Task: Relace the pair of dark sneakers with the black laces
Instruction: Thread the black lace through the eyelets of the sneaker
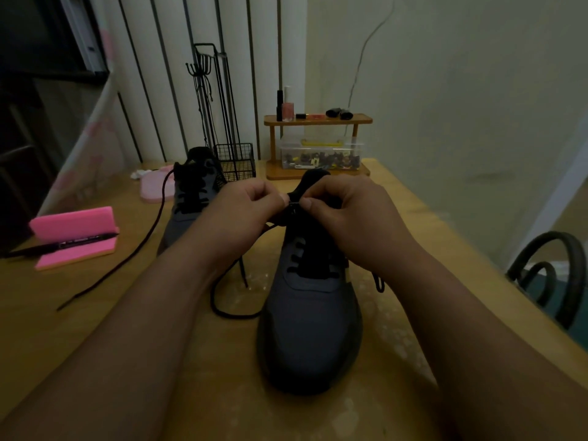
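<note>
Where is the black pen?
In the head view, the black pen lies on the pink foam holder at the left side, left of the far sneaker.

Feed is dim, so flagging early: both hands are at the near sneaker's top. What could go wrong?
The lace tip pinched between the left hand and right hand is dark against the tongue, so it may be misthreaded. The slack lace looped left of the near sneaker could knot when pulled.

Your left hand [237, 208] and right hand [346, 214] hide the top eyelets of the near sneaker [311, 329] and the stretch of lace [212, 297] pinched between them.
</note>
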### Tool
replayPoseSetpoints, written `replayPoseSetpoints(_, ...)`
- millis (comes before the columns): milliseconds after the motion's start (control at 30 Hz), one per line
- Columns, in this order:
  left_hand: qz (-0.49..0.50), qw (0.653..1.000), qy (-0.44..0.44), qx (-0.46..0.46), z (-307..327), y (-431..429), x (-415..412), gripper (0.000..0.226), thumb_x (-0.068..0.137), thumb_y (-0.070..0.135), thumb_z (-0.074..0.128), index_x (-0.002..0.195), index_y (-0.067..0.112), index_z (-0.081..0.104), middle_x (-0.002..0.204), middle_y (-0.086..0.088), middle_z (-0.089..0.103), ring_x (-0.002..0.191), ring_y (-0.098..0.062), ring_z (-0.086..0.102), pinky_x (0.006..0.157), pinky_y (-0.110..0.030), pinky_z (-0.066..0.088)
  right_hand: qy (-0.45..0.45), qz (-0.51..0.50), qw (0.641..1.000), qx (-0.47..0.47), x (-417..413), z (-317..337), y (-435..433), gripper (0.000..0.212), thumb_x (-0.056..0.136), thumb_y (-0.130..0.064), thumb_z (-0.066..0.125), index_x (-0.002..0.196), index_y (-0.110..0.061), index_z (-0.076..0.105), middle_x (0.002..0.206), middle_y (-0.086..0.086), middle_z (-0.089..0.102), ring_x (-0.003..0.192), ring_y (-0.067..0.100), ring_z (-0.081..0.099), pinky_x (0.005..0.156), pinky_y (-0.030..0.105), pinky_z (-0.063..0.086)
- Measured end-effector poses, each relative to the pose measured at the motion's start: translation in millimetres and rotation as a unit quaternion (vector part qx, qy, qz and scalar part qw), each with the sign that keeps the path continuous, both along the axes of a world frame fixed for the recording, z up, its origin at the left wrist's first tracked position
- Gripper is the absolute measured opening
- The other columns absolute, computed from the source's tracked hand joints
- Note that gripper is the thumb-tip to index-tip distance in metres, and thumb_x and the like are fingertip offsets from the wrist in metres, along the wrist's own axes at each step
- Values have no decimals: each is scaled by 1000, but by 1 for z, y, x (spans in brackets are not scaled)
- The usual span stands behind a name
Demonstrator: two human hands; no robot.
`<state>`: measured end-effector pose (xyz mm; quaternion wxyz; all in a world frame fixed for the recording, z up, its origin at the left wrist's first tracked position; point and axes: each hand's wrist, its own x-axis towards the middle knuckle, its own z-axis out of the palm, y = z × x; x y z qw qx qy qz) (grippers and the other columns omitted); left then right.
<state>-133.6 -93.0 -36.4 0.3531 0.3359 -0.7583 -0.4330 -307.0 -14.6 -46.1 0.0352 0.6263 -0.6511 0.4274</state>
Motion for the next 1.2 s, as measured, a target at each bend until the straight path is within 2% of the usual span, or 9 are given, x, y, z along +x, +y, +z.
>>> replayPoseSetpoints(200, 3, 1000, -14, -16, 0, -1, 0, 19, 104, 25, 60, 94, 11, 70, 95, 0, 76, 87, -3, 71, 71, -18, 47, 12, 7, 1000, 14, 0, 1, 1, 9, 98, -33, 69, 102, -29, 75, 96, -12, 69, 91, 10, 64, 78, 42, 59)
replayPoseSetpoints(433, 14, 999, -11, -28, -1, 1, -3, 23, 105, 32, 57, 99, 13, 70, 96, 1, 75, 86, -5, 70, 73, -23, 48, 131, -37, 991, -12, 5, 0, 3, 12, 100, -31, 64, 108, -27, 72, 95, -8, 56, 91, 18, 51, 73, 39, 50)
replayPoseSetpoints(633, -11, 998, -36, -56, -3, 1, -3, 17, 107, 25, 54, 107, 15, 68, 102, 0, 73, 89, -6, 67, 68, -12, 52, 104, -70, 991, -45, 10, -2, 3, 16, 101, -37, 60, 108, -31, 73, 97, -7, 62, 93, 18, 55, 74, 41, 52)
replayPoseSetpoints(733, -13, 998, -37, -45, -4, 1, -4, 16, 107, 24, 54, 105, 14, 67, 104, -4, 72, 96, -13, 66, 74, -20, 53, 76, -57, 995, -30, 11, -3, 1, 16, 100, -38, 61, 108, -33, 74, 98, -9, 65, 96, 16, 57, 78, 42, 54)
replayPoseSetpoints(833, 26, 999, 21, 10, -6, -2, -7, 17, 106, 22, 54, 95, 15, 66, 110, -8, 72, 105, -22, 67, 87, -35, 52, -7, -22, 1000, 8, 9, 4, 4, 16, 101, -32, 64, 116, -31, 71, 99, -15, 66, 94, 7, 62, 79, 31, 57)
replayPoseSetpoints(900, 54, 984, 136, 99, -4, -5, -7, 16, 104, 17, 52, 92, 15, 63, 111, -8, 75, 107, -22, 71, 93, -39, 54, -114, 7, 993, 14, 5, 11, 9, 16, 100, -27, 67, 115, -31, 68, 94, -10, 67, 88, 6, 65, 73, 22, 56)
replayPoseSetpoints(1000, 2, 891, 340, 302, 0, -9, -3, 18, 103, 13, 44, 91, 10, 57, 95, -7, 75, 96, -23, 77, 86, -37, 57, -247, 40, 968, -23, -1, 21, 16, 13, 99, -20, 69, 110, -25, 69, 93, -1, 71, 85, 5, 70, 69, 16, 55)
replayPoseSetpoints(1067, -20, 861, 374, 343, -2, -12, -2, 19, 104, 16, 43, 87, 15, 53, 77, -2, 65, 78, -20, 71, 77, -34, 54, -292, 45, 954, -40, -6, 26, 20, 11, 99, -17, 68, 109, -20, 70, 94, 0, 72, 81, 1, 69, 68, 13, 52)
replayPoseSetpoints(1200, 39, 950, 245, 188, -6, -13, -3, 17, 108, 20, 46, 91, 19, 47, 68, 4, 44, 57, -11, 42, 64, -32, 36, -356, 52, 932, -41, -13, 31, 24, 8, 102, -18, 64, 105, -14, 70, 85, -2, 69, 76, 11, 66, 70, 28, 52)
